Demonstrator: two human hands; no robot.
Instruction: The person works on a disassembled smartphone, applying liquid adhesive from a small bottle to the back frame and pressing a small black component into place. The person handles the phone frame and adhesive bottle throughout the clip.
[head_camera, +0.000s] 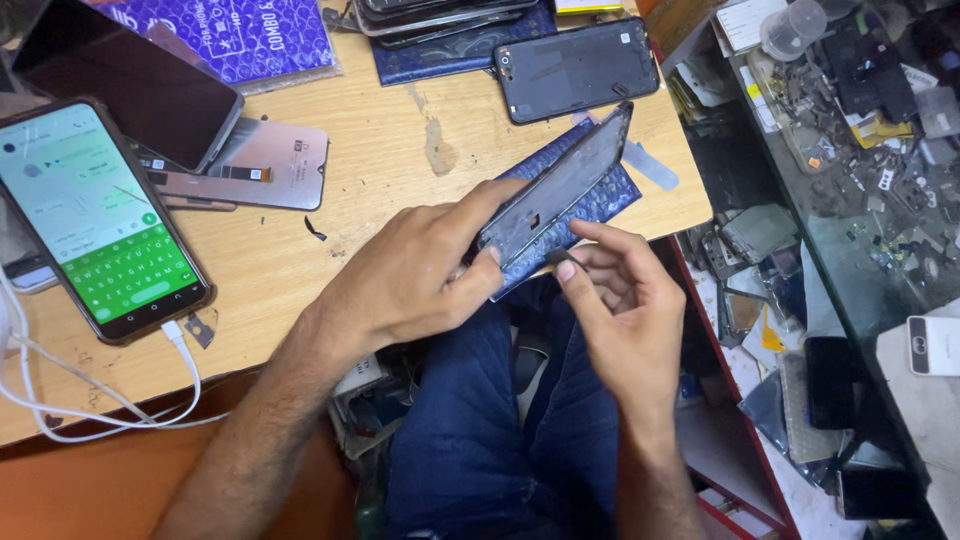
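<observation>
We are gripping the phone frame (556, 190) in our left hand (405, 275); right hand (620, 310) fingers are pinching a small dark part (562, 257).

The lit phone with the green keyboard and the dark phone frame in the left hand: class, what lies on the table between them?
In the head view, a loose display panel with its flex cable lies between the lit phone and the phone frame; otherwise bare wood.

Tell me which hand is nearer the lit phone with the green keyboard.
Left. The left hand grips the dark phone frame over the table's front edge, with bare tabletop between it and the lit phone. The right hand is farther still, beyond the frame's lower end.
</observation>
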